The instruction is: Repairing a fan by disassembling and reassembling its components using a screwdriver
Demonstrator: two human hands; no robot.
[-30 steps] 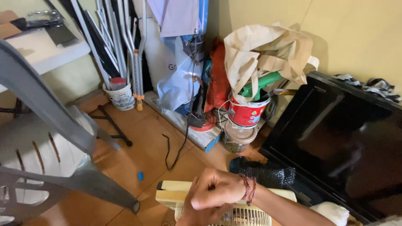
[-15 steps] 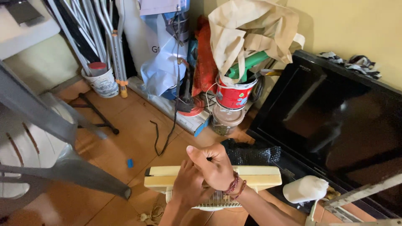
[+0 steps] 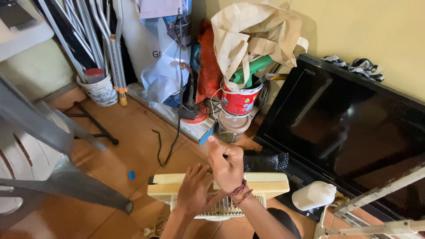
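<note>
My left hand (image 3: 195,190) lies flat, fingers spread, on the cream fan housing (image 3: 261,186) at six o'clock. My right hand (image 3: 226,164) is fisted above it, thumb up; contents indeterminable. Red bucket (image 3: 239,101) at twelve.

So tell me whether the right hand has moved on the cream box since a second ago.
Cannot tell for sure: the camera shifted. The right hand stays atop the cream box, beside the left hand.
</note>
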